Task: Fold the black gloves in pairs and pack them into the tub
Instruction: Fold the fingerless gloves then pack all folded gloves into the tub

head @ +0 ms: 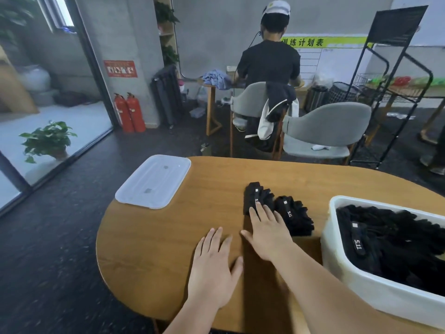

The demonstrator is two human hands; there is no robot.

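Note:
Two folded bundles of black gloves lie on the wooden table (149,237): one (257,195) farther off, another (295,216) just right of it. My right hand (268,231) reaches forward with straight fingers, its fingertips touching the near edge of the left bundle. My left hand (213,263) lies flat on the table, fingers spread, holding nothing. The white tub (337,268) at the right edge holds a heap of black gloves (390,244).
The tub's translucent lid (154,180) lies at the table's far left edge. Beyond the table stand two grey chairs (325,131) and a person seated with their back turned. A black wire rack (395,92) stands at the right.

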